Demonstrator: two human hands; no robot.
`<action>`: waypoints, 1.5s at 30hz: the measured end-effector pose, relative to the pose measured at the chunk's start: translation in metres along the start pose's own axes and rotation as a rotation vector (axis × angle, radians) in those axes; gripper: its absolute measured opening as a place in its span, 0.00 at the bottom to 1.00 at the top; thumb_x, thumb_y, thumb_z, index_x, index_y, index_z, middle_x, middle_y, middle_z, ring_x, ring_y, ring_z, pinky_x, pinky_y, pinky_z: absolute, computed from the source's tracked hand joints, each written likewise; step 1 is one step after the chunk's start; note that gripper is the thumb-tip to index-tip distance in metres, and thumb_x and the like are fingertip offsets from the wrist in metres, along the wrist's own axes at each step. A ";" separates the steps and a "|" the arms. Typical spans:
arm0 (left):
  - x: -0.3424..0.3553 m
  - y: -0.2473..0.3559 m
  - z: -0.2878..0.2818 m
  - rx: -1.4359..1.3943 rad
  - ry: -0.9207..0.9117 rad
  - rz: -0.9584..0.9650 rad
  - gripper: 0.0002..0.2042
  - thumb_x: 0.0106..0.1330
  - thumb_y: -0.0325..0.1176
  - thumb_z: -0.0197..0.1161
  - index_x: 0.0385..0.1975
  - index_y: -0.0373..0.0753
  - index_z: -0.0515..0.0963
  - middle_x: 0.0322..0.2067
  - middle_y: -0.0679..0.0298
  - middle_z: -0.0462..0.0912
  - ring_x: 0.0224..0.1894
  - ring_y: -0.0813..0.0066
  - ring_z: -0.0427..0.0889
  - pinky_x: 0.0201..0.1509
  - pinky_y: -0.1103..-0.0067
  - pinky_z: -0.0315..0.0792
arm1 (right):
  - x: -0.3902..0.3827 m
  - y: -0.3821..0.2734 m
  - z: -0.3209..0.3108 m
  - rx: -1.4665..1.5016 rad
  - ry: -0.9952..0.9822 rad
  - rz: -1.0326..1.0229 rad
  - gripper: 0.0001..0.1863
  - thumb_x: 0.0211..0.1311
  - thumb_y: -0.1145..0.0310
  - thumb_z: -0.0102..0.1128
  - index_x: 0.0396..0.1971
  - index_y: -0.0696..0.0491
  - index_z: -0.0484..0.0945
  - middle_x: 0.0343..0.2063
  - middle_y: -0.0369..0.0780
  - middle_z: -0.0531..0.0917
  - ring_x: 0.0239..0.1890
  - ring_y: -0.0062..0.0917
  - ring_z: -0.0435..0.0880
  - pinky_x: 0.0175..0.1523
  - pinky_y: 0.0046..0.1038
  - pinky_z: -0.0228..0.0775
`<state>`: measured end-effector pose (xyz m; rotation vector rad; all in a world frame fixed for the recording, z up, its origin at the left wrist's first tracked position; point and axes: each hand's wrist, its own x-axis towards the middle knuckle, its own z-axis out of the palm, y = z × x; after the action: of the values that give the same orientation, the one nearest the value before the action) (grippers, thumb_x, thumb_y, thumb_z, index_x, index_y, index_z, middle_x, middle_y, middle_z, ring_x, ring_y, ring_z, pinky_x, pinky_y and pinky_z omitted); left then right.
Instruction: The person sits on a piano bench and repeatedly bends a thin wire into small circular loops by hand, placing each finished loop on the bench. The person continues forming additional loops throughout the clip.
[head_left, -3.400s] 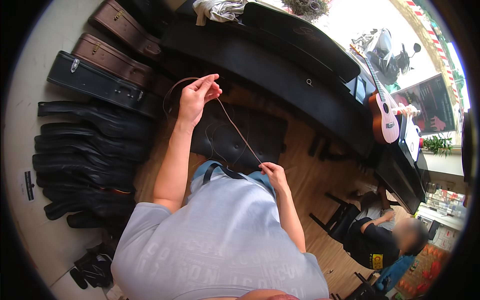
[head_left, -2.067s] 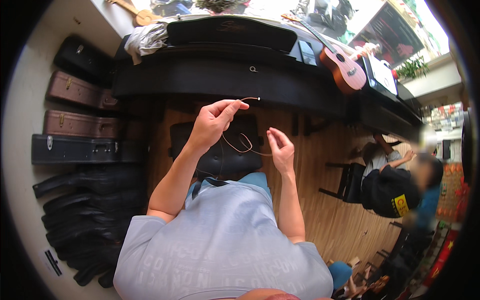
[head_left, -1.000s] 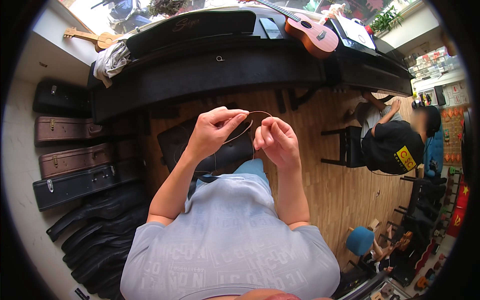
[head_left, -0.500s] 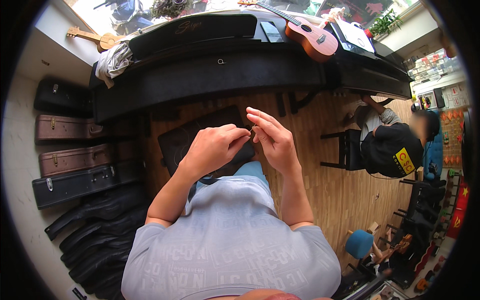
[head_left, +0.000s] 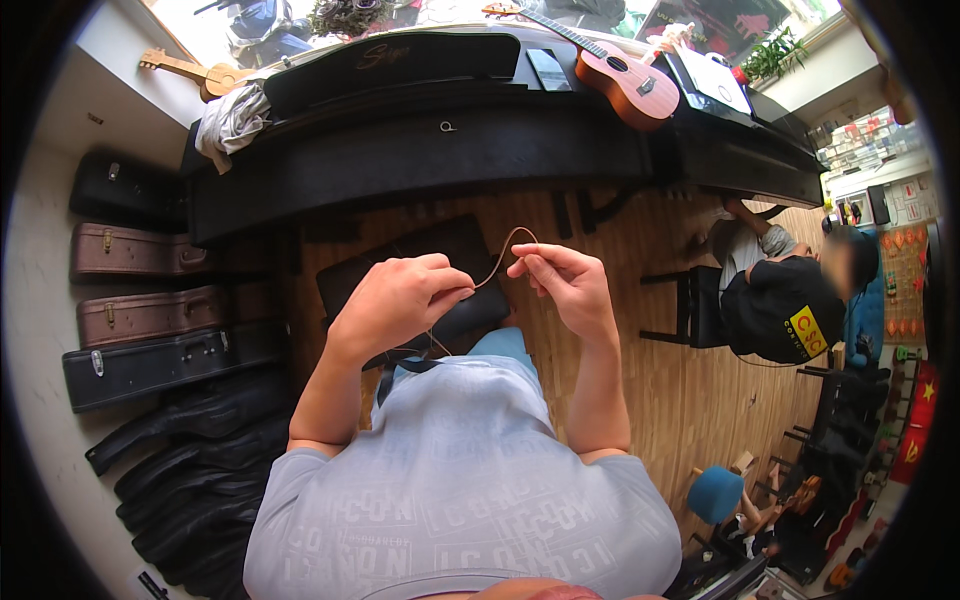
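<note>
A thin copper-coloured string [head_left: 499, 258] arches upward between my two hands in front of my lap. My left hand [head_left: 388, 305] pinches it between thumb and fingertips. At the string's other end, my right hand [head_left: 574, 292] has its thumb and index finger together, with the string reaching its fingertips. More thin string trails below my left hand near a dark strap at my waist. A black padded bench [head_left: 350, 285] lies beneath and beyond my hands.
A black piano [head_left: 400, 160] spans the far side, bearing a small ring [head_left: 447, 127], a grey cloth [head_left: 232, 125], a phone [head_left: 548, 70] and a ukulele [head_left: 627, 85]. Instrument cases [head_left: 140, 255] are stacked at left. A person [head_left: 785, 300] sits at right near a blue stool [head_left: 715, 491].
My hands have moved apart, the left one drawing left and slightly nearer, the right one a little to the right. The string now bows visibly between them.
</note>
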<state>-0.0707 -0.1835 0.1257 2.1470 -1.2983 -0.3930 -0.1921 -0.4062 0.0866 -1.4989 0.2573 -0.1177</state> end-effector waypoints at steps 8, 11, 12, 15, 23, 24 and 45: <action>0.003 0.002 0.014 0.006 0.017 0.014 0.07 0.65 0.35 0.63 0.37 0.42 0.85 0.30 0.63 0.81 0.30 0.61 0.84 0.34 0.69 0.78 | 0.006 0.016 0.017 0.410 -0.111 -0.006 0.18 0.74 0.73 0.55 0.60 0.63 0.73 0.27 0.38 0.83 0.37 0.23 0.84 0.49 0.26 0.76; 0.004 0.000 0.019 -0.007 -0.012 0.039 0.07 0.65 0.33 0.63 0.39 0.43 0.84 0.29 0.62 0.80 0.28 0.61 0.84 0.32 0.68 0.78 | 0.008 0.017 0.025 0.487 -0.120 0.035 0.14 0.76 0.73 0.50 0.55 0.61 0.74 0.21 0.32 0.73 0.29 0.18 0.77 0.46 0.27 0.76; 0.004 0.000 0.020 -0.005 -0.020 0.033 0.07 0.65 0.33 0.63 0.39 0.44 0.84 0.28 0.62 0.80 0.28 0.61 0.83 0.31 0.68 0.78 | 0.009 0.019 0.026 0.451 -0.136 0.002 0.12 0.77 0.71 0.47 0.52 0.60 0.74 0.20 0.31 0.69 0.27 0.17 0.73 0.44 0.27 0.76; 0.005 0.000 0.021 0.030 -0.034 0.025 0.07 0.65 0.32 0.63 0.41 0.47 0.84 0.28 0.62 0.81 0.27 0.62 0.83 0.30 0.68 0.78 | 0.011 0.024 0.031 0.399 -0.094 0.025 0.13 0.79 0.67 0.45 0.49 0.60 0.76 0.19 0.29 0.67 0.23 0.13 0.67 0.36 0.22 0.72; 0.004 -0.006 0.022 0.010 0.007 -0.002 0.09 0.68 0.36 0.61 0.42 0.43 0.84 0.32 0.62 0.84 0.31 0.60 0.85 0.36 0.69 0.80 | 0.013 0.025 0.037 0.103 0.022 -0.052 0.14 0.79 0.64 0.47 0.45 0.59 0.79 0.20 0.30 0.72 0.24 0.12 0.69 0.33 0.18 0.68; 0.004 -0.008 0.023 0.011 0.016 0.007 0.09 0.69 0.36 0.61 0.41 0.42 0.84 0.32 0.61 0.84 0.32 0.60 0.85 0.36 0.69 0.80 | 0.011 0.024 0.038 0.023 0.035 -0.022 0.11 0.77 0.69 0.50 0.47 0.56 0.81 0.22 0.30 0.74 0.26 0.12 0.71 0.33 0.18 0.66; 0.006 -0.010 0.022 -0.060 0.124 0.070 0.05 0.64 0.33 0.68 0.36 0.41 0.85 0.29 0.61 0.83 0.28 0.62 0.84 0.33 0.72 0.78 | 0.007 0.011 0.030 -0.335 -0.210 -0.105 0.12 0.74 0.71 0.53 0.49 0.58 0.81 0.37 0.43 0.86 0.36 0.26 0.84 0.47 0.25 0.77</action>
<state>-0.0724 -0.1924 0.1022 2.0368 -1.2721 -0.2624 -0.1790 -0.3778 0.0770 -1.8434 0.0285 0.0010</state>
